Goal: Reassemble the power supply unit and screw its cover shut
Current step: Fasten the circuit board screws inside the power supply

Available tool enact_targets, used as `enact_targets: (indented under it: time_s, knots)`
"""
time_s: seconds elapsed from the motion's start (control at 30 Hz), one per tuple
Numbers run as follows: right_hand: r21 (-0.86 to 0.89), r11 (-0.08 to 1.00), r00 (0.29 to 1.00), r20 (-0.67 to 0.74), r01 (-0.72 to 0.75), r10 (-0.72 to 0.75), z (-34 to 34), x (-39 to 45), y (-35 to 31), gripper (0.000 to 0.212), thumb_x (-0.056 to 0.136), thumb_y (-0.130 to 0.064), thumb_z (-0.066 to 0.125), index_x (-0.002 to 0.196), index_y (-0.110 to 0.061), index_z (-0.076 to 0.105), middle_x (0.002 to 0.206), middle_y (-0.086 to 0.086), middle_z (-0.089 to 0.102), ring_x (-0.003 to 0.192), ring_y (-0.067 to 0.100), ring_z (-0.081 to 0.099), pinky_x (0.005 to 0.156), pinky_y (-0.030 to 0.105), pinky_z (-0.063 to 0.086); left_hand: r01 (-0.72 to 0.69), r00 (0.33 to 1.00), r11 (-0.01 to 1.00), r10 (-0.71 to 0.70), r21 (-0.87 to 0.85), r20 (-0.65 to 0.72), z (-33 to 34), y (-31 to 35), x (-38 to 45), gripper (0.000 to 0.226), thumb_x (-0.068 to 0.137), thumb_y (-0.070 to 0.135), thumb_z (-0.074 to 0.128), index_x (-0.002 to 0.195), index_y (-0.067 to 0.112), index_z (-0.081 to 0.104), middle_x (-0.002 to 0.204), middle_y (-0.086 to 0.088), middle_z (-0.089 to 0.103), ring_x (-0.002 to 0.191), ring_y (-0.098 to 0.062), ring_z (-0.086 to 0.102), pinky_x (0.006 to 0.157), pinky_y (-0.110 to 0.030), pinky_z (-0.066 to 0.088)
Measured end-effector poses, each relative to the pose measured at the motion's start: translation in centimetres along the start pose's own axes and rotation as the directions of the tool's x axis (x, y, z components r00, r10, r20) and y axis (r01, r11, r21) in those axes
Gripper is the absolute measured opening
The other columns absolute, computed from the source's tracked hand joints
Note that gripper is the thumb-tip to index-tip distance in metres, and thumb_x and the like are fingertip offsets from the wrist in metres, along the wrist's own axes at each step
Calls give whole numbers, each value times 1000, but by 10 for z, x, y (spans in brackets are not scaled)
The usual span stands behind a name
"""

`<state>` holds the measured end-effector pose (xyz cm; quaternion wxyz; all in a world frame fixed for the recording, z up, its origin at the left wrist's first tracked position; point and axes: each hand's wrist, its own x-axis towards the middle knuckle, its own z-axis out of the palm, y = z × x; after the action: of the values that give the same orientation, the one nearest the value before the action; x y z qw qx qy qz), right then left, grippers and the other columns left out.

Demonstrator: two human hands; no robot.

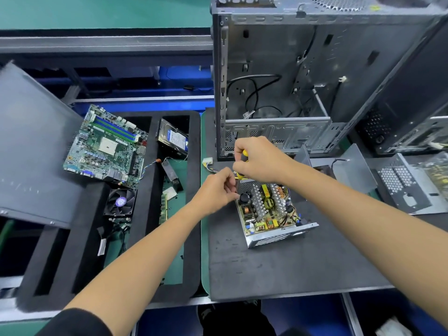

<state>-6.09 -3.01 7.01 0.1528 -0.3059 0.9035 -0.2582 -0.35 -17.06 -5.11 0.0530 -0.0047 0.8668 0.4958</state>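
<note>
The power supply sits open on the dark mat, its circuit board bare to view, so the cover is not yet on. The right hand is clenched round the yellow-and-black handle of a screwdriver, held upright with the shaft pointing down to the far left corner of the unit, just under the fist. The left hand pinches something small at that same corner, beside the screwdriver's lower end — what it pinches is too small to tell, though a screw seems likely.

By my reading the work is in its early half: the board looks to be getting fastened into its tray, and fitting the cover and driving its screws are left. A bent grey panel with a honeycomb grille lies well to the right of the gripping hand and may be that cover.

Counted: one power supply, one screwdriver, two hands at work, one open computer case beyond the hands, one motherboard, one hard drive and one fan off to the left of the pinching hand.
</note>
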Motion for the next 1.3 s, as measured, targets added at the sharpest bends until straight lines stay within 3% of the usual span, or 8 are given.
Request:
enact_targets:
  time_s: [0.17, 0.33, 0.5, 0.63, 0.93, 1.2, 1.3]
  knots:
    - [21, 1000, 1000, 3, -5, 5, 6, 1, 4, 18, 80, -22, 62, 70, -24, 47, 68, -3, 53, 48, 14, 39, 50, 28, 34, 22, 999, 997, -20, -73, 31, -3, -4, -1, 41, 68, 4, 83, 75, 22, 47, 74, 2, 59, 59, -5, 49, 60, -15, 46]
    - [-13, 999, 999, 28, -34, 34, 8, 2, 7, 20, 80, -20, 61, 69, -26, 45, 72, -1, 54, 57, -1, 33, 50, 26, 26, 92, 993, 995, -88, -43, 75, -11, -15, -1, 38, 66, 3, 84, 76, 20, 51, 78, -3, 63, 63, -9, 53, 64, -17, 48]
    - [-28, 999, 998, 48, -44, 45, 16, 1, 11, 17, 82, -21, 60, 71, -22, 47, 71, 2, 55, 49, 15, 40, 48, 27, 32, 173, 980, 984, -168, -47, 105, -10, -28, -3, 23, 74, 5, 79, 79, 15, 58, 73, -3, 62, 63, -13, 50, 61, -12, 45]
    - [-43, 998, 998, 53, -39, 41, 20, 2, 14, 15, 84, -20, 59, 73, -21, 49, 72, 1, 56, 48, 14, 39, 48, 27, 32, 180, 981, 984, -180, 4, 70, -5, -31, 1, 16, 77, 10, 77, 81, 15, 62, 77, -5, 63, 60, -9, 50, 61, -13, 44]
    - [-45, 999, 999, 29, -15, 16, 24, -1, 15, 8, 84, -16, 58, 78, -15, 52, 69, -2, 53, 48, 11, 38, 47, 27, 30, 203, 976, 972, -211, 117, 59, 8, -33, 10, 21, 75, 25, 78, 71, 27, 58, 54, 12, 57, 51, -3, 47, 65, -26, 44]
    - [-62, 998, 999, 37, 8, -6, 25, -8, 16, 7, 81, -16, 57, 80, -16, 50, 81, 1, 55, 64, 3, 38, 56, 31, 36, 218, 970, 968, -229, 125, 83, 7, -32, 11, 21, 74, 25, 78, 72, 28, 58, 59, 11, 59, 55, -5, 49, 67, -28, 45]
    - [-47, 999, 999, 35, 4, -3, 26, -8, 17, 8, 81, -15, 58, 80, -16, 50, 79, 1, 55, 62, 5, 37, 53, 30, 32, 223, 968, 967, -235, 122, 90, 6, -32, 11, 22, 75, 22, 78, 72, 28, 57, 53, 13, 55, 52, -3, 46, 65, -26, 41]
